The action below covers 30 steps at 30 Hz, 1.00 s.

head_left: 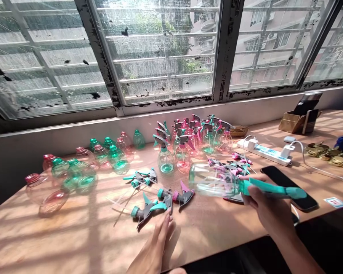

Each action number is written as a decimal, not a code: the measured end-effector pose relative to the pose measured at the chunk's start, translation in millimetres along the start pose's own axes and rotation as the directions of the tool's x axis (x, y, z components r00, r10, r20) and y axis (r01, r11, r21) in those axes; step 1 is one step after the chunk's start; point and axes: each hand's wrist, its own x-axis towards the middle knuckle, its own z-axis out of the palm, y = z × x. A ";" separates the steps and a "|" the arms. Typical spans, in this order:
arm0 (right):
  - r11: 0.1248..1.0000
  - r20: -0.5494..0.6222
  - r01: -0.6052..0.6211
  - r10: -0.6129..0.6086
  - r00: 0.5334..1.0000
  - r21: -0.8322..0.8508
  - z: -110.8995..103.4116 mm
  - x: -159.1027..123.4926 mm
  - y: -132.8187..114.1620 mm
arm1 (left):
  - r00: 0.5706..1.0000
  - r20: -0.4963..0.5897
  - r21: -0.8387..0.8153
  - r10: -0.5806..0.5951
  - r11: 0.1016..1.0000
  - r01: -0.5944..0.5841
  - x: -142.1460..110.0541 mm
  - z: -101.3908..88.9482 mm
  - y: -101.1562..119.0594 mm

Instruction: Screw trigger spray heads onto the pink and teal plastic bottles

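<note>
In my right hand (263, 201) is a clear green spray bottle (214, 180), tipped on its side with its base to the left. A teal trigger head sits at its neck, by my fingers. My left hand (157, 243) is low at the centre, its fingertips pinched on the grey end of a loose trigger spray head (167, 201) with a teal cap. Beside that lie another teal spray head (143, 211) and a pink one (184, 197), with thin clear tubes to their left. A further teal group (140, 178) rests behind.
Open-necked green and pink bottles (84, 179) stand on the left. Bottles with trigger heads (166, 160) crowd the back middle. Pink and teal spray heads (234, 167) lie behind my right hand, near a phone (288, 186), a power strip (265, 152) and brass-coloured pieces (328, 154).
</note>
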 end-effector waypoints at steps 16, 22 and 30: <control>0.822 0.208 0.184 -0.081 0.975 -0.539 26.8 184.5 46.8 | 0.981 0.193 0.199 -0.033 0.980 -0.006 6.1 -18.5 6.7; 0.691 0.333 0.249 -0.013 0.943 -0.679 37.2 194.1 43.8 | 0.975 0.220 0.197 -0.028 0.980 -0.016 8.8 -21.8 22.7; 0.520 0.450 0.285 0.223 0.865 -0.805 66.6 228.7 20.1 | 0.973 0.227 0.199 -0.045 0.980 -0.001 10.7 -22.2 29.7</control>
